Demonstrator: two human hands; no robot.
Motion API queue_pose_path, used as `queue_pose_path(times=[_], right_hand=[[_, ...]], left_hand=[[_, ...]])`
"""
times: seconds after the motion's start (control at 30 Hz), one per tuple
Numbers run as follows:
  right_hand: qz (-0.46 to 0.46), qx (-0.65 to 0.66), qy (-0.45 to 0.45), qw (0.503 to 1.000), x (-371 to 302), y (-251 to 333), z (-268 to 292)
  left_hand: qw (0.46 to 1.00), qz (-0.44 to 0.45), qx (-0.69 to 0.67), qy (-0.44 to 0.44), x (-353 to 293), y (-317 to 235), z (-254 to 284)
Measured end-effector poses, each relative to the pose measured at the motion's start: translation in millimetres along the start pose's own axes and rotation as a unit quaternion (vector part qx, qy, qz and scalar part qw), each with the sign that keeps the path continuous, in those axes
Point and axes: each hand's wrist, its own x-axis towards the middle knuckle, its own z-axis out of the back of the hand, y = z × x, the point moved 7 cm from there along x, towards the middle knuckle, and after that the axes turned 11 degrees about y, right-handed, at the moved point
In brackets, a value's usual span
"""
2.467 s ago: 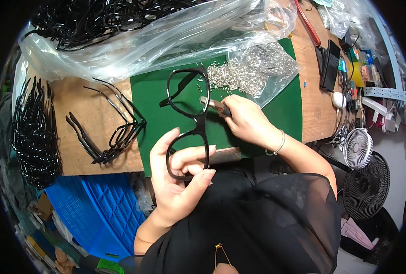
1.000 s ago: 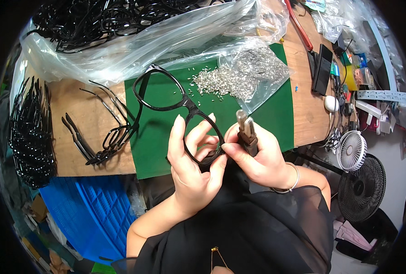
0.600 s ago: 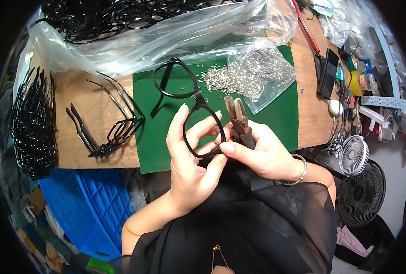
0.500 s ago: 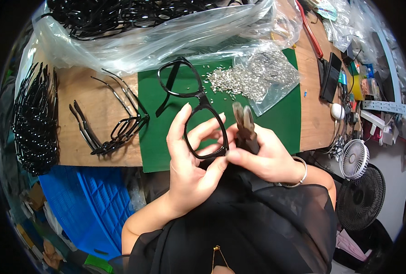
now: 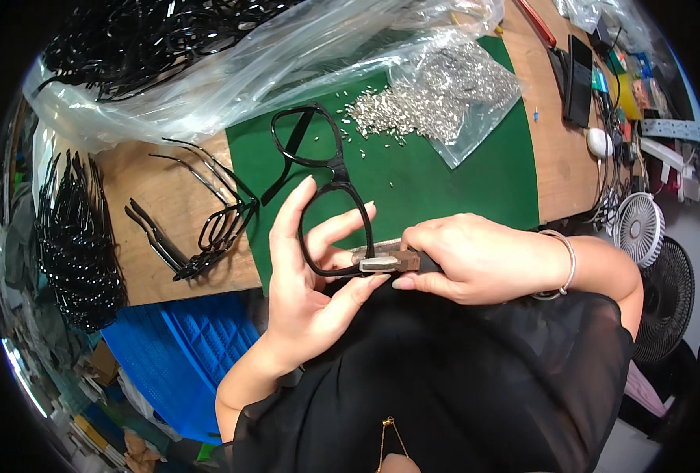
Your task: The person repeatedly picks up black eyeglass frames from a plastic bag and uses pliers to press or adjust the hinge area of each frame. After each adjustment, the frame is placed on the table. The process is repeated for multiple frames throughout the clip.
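My left hand (image 5: 302, 292) grips a black glasses frame (image 5: 339, 175) by its nearer rim, thumb below and fingers behind the lens opening. One temple of the frame stretches away at the far left side. My right hand (image 5: 476, 260) is closed around a pair of pliers (image 5: 393, 261), whose metal jaws sit at the lower right corner of that rim, by my left thumb tip. Whether the jaws pinch a small part there I cannot tell. Beyond my hands, a heap of small silvery metal pieces (image 5: 393, 114) spills from a clear plastic bag (image 5: 476, 118) onto a green mat (image 5: 460, 193).
Several black glasses frames (image 5: 208, 244) lie on the wooden table at left, beside a tall stack of black frames (image 5: 78, 252). A large plastic bag (image 5: 208, 94) of black frames lies at the back. A phone (image 5: 578, 79) lies far right; a blue crate (image 5: 168, 363) stands below left.
The pliers have swung from pointing away to pointing left, and their jaws are now at the rim's corner. My right hand has turned, its back now up. The view has shifted and tilted slightly.
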Motion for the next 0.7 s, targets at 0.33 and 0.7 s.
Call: queue_pose_path(times=[0.33,0.7], right_hand=[[-0.006,0.055,0.028,0.998,-1.8,-12.7,5.1],[0.048,0.273,-0.086,0.957,-3.1,-21.4,7.4]], left_hand=[[0.998,0.056,0.021,0.029,6.4,1.9,-3.2],[0.998,0.005,-0.028,-0.056,0.5,-8.3,-1.3]])
